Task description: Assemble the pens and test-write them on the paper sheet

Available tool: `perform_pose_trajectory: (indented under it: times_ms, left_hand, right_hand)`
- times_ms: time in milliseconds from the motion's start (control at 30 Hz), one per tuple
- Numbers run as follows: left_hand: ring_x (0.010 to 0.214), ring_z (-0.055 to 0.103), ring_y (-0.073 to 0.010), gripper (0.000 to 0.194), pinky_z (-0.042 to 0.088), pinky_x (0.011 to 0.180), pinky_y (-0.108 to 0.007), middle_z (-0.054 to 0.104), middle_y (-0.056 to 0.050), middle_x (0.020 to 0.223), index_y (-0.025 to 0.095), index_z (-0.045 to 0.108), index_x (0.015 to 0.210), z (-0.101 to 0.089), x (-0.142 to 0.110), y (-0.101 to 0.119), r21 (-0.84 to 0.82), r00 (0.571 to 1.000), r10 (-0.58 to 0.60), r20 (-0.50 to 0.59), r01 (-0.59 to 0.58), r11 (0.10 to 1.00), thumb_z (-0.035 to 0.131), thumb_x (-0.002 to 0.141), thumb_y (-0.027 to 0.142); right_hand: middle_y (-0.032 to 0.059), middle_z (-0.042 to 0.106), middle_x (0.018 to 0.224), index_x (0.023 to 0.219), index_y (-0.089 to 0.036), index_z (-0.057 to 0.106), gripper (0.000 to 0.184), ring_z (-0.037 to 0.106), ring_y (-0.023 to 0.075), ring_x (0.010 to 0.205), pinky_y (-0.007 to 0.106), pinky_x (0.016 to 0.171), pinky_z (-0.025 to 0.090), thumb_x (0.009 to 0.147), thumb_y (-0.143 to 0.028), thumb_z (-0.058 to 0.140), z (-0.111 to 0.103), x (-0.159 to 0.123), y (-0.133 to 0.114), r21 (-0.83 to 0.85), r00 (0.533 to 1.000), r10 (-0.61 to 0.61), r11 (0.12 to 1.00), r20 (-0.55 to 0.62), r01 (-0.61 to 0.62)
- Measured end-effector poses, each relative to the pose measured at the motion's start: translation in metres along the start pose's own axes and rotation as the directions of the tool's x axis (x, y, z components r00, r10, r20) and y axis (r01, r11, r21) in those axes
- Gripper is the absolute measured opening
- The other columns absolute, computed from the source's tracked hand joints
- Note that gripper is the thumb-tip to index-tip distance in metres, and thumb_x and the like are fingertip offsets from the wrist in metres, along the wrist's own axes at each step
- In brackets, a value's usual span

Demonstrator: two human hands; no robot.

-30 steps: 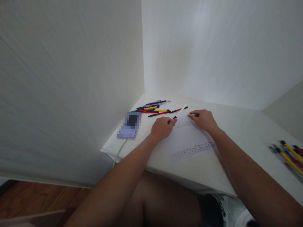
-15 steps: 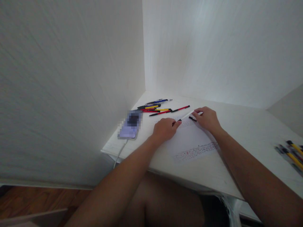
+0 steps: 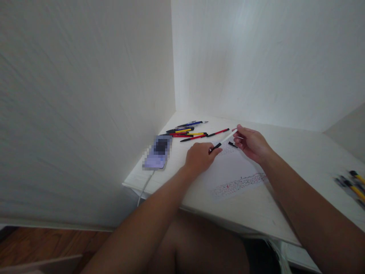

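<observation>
A pen with a white barrel [image 3: 229, 136] and a black end slants above the paper, held between my two hands. My left hand [image 3: 199, 158] pinches its black end between thumb and fingers. At the upper white end, the fingertips of my right hand [image 3: 252, 142] grip the barrel. A short black piece, like a pen cap [image 3: 233, 144], lies just below the right fingers. Under both hands is a sheet of paper [image 3: 232, 167] with bands of small dark and red marks along its top and bottom.
Several red, yellow and blue pens [image 3: 189, 136] lie loosely at the back left. A phone [image 3: 157, 152], blurred out, rests near the left wall with a white cable [image 3: 146, 186] running over the edge. More pens [image 3: 353, 186] lie at the far right of the white table [image 3: 302, 171].
My right hand has turned and risen slightly, its palm showing more, while still on the pen's white end. More of the black end shows at my left hand, which has barely moved.
</observation>
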State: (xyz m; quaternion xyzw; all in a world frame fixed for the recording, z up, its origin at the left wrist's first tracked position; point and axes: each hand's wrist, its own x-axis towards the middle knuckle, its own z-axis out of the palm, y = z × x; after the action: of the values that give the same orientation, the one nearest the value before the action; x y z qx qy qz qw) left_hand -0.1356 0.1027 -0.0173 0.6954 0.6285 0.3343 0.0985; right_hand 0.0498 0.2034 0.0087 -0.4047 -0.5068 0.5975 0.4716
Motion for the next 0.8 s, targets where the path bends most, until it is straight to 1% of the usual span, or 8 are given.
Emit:
perform_pose_trajectory:
  times_ms: [67, 100, 167, 233, 333, 533, 700, 800]
  left_hand:
    - [0.067, 0.052, -0.0181, 0.041, 0.025, 0.059, -0.032, 0.063, -0.003, 0.072, 0.021, 0.068, 0.077, 0.000, 0.000, 0.000, -0.011, 1.000, 0.000, 0.001, 0.000, 1.000, 0.056, 0.095, 0.056]
    - [0.066, 0.051, -0.0180, 0.041, 0.025, 0.059, -0.032, 0.063, -0.003, 0.072, 0.021, 0.068, 0.077, 0.000, -0.001, 0.000, -0.015, 1.000, 0.000, 0.004, 0.000, 1.000, 0.057, 0.094, 0.056]
    - [0.065, 0.050, -0.0176, 0.041, 0.023, 0.058, -0.032, 0.063, -0.003, 0.071, 0.021, 0.069, 0.077, 0.000, -0.001, 0.001, -0.021, 1.000, -0.007, 0.008, 0.008, 1.000, 0.057, 0.094, 0.056]
    - [0.064, 0.049, -0.0174, 0.041, 0.022, 0.058, -0.033, 0.063, -0.003, 0.071, 0.021, 0.068, 0.075, 0.001, -0.001, 0.002, -0.018, 1.000, -0.014, 0.011, 0.014, 1.000, 0.058, 0.094, 0.056]
    - [0.065, 0.049, -0.0176, 0.043, 0.021, 0.058, -0.033, 0.063, -0.003, 0.071, 0.021, 0.067, 0.074, 0.000, -0.001, 0.002, 0.001, 1.000, -0.013, 0.016, 0.013, 1.000, 0.056, 0.095, 0.057]
    - [0.065, 0.051, -0.0179, 0.048, 0.022, 0.058, -0.032, 0.063, -0.004, 0.072, 0.020, 0.064, 0.073, 0.001, -0.002, 0.003, 0.016, 1.000, 0.024, 0.018, -0.024, 1.000, 0.046, 0.100, 0.055]
    - [0.063, 0.050, -0.0171, 0.047, 0.022, 0.058, -0.033, 0.062, -0.003, 0.069, 0.020, 0.060, 0.069, 0.002, -0.002, 0.004, -0.020, 0.999, 0.038, 0.001, -0.038, 0.999, 0.047, 0.101, 0.051]
    - [0.063, 0.051, -0.0166, 0.048, 0.025, 0.058, -0.032, 0.062, -0.003, 0.067, 0.019, 0.059, 0.066, 0.003, -0.002, 0.004, -0.083, 0.999, 0.038, -0.002, -0.038, 0.996, 0.046, 0.101, 0.050]
  right_hand:
    - [0.0018, 0.056, 0.073, 0.073, -0.018, 0.062, 0.030, 0.045, 0.0077, 0.053, 0.022, 0.043, 0.035, 0.079, -0.043, 0.076, 0.003, -0.002, -0.001, 0.007, 1.000, 0.013, 1.000, 0.021, -0.013]
    - [0.0015, 0.055, 0.072, 0.073, -0.017, 0.063, 0.030, 0.044, 0.0076, 0.053, 0.022, 0.042, 0.034, 0.079, -0.043, 0.077, 0.005, -0.004, -0.003, -0.003, 0.999, 0.020, 1.000, 0.049, -0.020]
    - [0.0006, 0.053, 0.068, 0.074, -0.017, 0.064, 0.028, 0.041, 0.0070, 0.052, 0.021, 0.040, 0.028, 0.078, -0.041, 0.078, 0.008, -0.009, -0.005, -0.042, 0.992, 0.038, 0.999, 0.122, -0.033]
    - [-0.0004, 0.050, 0.066, 0.075, -0.016, 0.064, 0.027, 0.038, 0.0063, 0.051, 0.021, 0.039, 0.022, 0.078, -0.040, 0.078, 0.010, -0.012, -0.007, -0.078, 0.985, 0.047, 0.996, 0.163, -0.035]
    - [-0.0013, 0.048, 0.064, 0.075, -0.017, 0.062, 0.028, 0.035, 0.0062, 0.049, 0.022, 0.039, 0.018, 0.080, -0.041, 0.076, 0.011, -0.013, -0.010, -0.096, 0.986, 0.027, 0.995, 0.164, -0.011]
    - [-0.0011, 0.050, 0.062, 0.073, -0.018, 0.059, 0.033, 0.036, 0.0069, 0.049, 0.023, 0.040, 0.020, 0.077, -0.045, 0.078, 0.011, -0.013, -0.009, -0.114, 0.992, 0.000, 0.993, 0.130, 0.015]
    - [-0.0022, 0.047, 0.060, 0.073, -0.019, 0.059, 0.034, 0.034, 0.0068, 0.048, 0.024, 0.041, 0.019, 0.077, -0.047, 0.078, 0.010, -0.012, -0.008, -0.139, 0.989, -0.039, 0.988, 0.146, 0.059]
    - [-0.0025, 0.046, 0.060, 0.073, -0.019, 0.059, 0.034, 0.033, 0.0067, 0.048, 0.024, 0.041, 0.019, 0.078, -0.047, 0.077, 0.010, -0.012, -0.008, -0.130, 0.986, -0.054, 0.989, 0.158, 0.075]
